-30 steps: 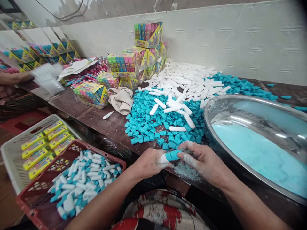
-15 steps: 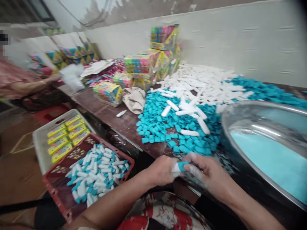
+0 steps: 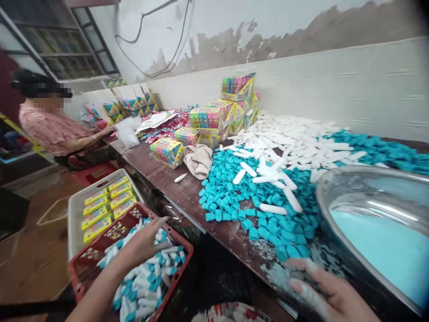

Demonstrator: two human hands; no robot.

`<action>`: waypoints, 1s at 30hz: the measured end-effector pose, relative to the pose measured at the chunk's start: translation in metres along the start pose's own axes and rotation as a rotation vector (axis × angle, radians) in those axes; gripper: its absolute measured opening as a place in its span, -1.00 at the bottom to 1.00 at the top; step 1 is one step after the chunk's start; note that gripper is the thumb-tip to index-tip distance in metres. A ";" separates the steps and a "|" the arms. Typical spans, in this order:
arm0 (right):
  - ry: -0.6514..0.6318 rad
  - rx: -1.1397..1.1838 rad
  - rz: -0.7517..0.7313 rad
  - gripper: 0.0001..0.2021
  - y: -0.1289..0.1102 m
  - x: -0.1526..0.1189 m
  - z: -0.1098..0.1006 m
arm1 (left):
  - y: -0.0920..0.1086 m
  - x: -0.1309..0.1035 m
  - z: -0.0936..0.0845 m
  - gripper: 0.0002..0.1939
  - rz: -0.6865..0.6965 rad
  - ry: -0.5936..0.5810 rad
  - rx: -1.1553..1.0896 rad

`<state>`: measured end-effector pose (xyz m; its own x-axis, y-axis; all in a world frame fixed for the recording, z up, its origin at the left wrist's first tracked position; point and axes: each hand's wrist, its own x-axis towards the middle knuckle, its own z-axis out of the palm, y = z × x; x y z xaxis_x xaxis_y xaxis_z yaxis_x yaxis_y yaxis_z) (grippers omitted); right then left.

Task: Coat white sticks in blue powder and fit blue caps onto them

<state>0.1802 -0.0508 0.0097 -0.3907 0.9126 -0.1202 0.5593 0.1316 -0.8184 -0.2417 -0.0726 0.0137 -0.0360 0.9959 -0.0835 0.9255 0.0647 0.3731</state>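
Observation:
My left hand (image 3: 145, 239) hovers over the red plastic crate (image 3: 75, 264), its fingers stretched apart and nothing visible in them. Below it in the crate lie many white tubes with blue ends (image 3: 144, 281). At the table's front edge is my right hand (image 3: 321, 286), thumb and fingers apart and dusted with pale powder. No object shows between them. Just beyond its fingertips spreads a heap of blue plastic caps (image 3: 268, 223). White tapered tubes (image 3: 284, 129) are piled behind and partly on top of the caps.
A large metal basin (image 3: 323, 192) holding light-blue powder (image 3: 378, 246) stands at the right. A cloth (image 3: 198, 162) and colourful packed boxes (image 3: 204, 118) sit on the table (image 3: 157, 179). Yellow boxes fill a white crate (image 3: 75, 214). Another person (image 3: 56, 127) sits at far left.
My hands have parted. My left hand moved left over the red crate and let go of the blue-ended white tube; my right hand moved right and down. The view has tilted up.

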 end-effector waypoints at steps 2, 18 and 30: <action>0.028 -0.054 -0.024 -0.69 -0.014 0.001 0.006 | 0.045 0.029 0.009 -0.54 0.176 0.065 -0.107; 0.261 -0.074 -0.068 -0.75 -0.009 -0.010 0.008 | 0.232 0.147 0.080 -0.83 0.570 -0.091 -0.079; 0.663 0.128 -0.229 -0.85 -0.028 -0.002 0.006 | 0.245 0.044 0.087 -0.69 0.376 -0.605 -1.062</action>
<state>0.1609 -0.0585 0.0297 0.0617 0.9160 0.3964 0.4098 0.3389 -0.8469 0.0165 -0.0182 0.0210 0.5966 0.7945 -0.1138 0.0774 0.0841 0.9934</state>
